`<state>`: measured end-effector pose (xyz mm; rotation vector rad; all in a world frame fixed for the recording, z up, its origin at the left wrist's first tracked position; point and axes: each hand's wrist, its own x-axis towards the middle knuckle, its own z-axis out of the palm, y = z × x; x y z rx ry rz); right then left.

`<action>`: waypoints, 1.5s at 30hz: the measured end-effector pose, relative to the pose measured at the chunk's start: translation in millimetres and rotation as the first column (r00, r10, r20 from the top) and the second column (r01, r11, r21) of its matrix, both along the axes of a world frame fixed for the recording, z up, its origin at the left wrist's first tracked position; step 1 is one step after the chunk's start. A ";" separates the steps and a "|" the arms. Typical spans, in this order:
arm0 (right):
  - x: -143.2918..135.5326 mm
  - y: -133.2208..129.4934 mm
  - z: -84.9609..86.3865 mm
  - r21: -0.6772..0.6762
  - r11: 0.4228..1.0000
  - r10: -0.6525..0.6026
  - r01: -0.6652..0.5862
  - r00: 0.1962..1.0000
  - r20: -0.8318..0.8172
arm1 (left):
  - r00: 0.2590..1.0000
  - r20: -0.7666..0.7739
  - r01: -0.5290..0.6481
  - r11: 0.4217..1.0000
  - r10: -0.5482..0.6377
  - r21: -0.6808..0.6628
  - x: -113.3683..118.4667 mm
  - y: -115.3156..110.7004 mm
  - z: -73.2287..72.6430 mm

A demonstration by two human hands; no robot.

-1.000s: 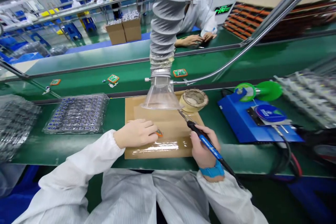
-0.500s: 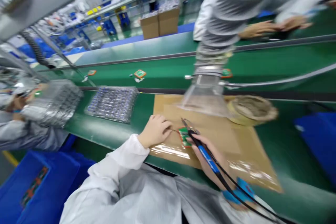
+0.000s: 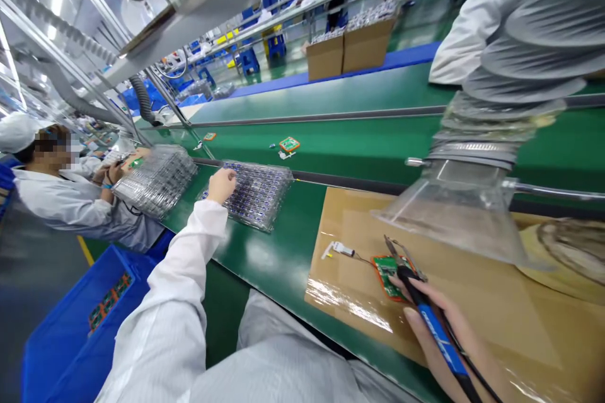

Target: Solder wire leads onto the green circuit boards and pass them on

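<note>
My left hand (image 3: 223, 185) is over the left part of a clear plastic tray (image 3: 258, 195), which holds rows of small dark parts. Its fingers are curled together; whether a part is between them is hidden. In my right hand (image 3: 475, 343) is a soldering iron (image 3: 437, 330) with a blue and black handle and a trailing cable, its tip pointing up and left. Beneath that hand lies a green circuit board (image 3: 388, 274) with an orange edge, on a brown mat (image 3: 345, 220). A wire runs left from the board to a small white connector (image 3: 344, 249).
A clear fume hood (image 3: 454, 201) on a ribbed duct hangs over the mat, beside a tape roll (image 3: 567, 258). Loose boards (image 3: 289, 144) lie on the green belt. At left are stacked trays (image 3: 158, 179), a seated person (image 3: 70, 195) and a blue bin (image 3: 75, 334).
My left hand has left the wire beside the board and moved left to the tray. The view has swung left; my right hand still holds the soldering iron by the board.
</note>
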<state>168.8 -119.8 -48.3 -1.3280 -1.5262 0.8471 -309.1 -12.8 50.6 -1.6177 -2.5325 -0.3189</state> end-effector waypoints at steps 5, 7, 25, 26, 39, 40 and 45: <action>6.0 2.8 -2.3 -0.077 0.997 0.017 -0.017 1.000 -0.002 | 0.998 -0.061 0.015 0.999 -0.016 -0.030 8.3 45.1 6.8; 12.5 5.9 -8.4 -0.062 0.996 0.061 -0.061 0.998 0.002 | 0.998 -0.058 0.026 0.999 -0.027 -0.023 18.2 49.3 16.2; 4.8 3.3 10.0 -0.012 0.998 0.054 -0.061 0.952 -0.302 | 0.069 0.974 0.329 0.927 -0.216 0.183 232.1 -47.6 -21.8; 1.3 2.2 13.8 -0.018 0.999 0.042 -0.050 0.944 -0.328 | 0.012 0.986 0.414 0.899 -0.164 0.144 253.5 -56.8 -28.4; -11.2 2.8 38.9 -0.137 0.990 -0.082 0.012 0.852 -0.517 | -0.064 0.995 0.557 0.824 -0.075 0.098 302.6 -81.0 -36.9; -10.9 3.1 38.8 -0.143 0.990 -0.079 0.005 0.848 -0.524 | -0.045 0.995 0.550 0.829 -0.085 0.096 303.6 -81.7 -37.4; -8.3 5.8 37.6 -0.168 0.986 -0.082 -0.007 0.849 -0.522 | 0.097 0.981 0.488 0.867 -0.171 0.103 307.9 -84.9 -40.6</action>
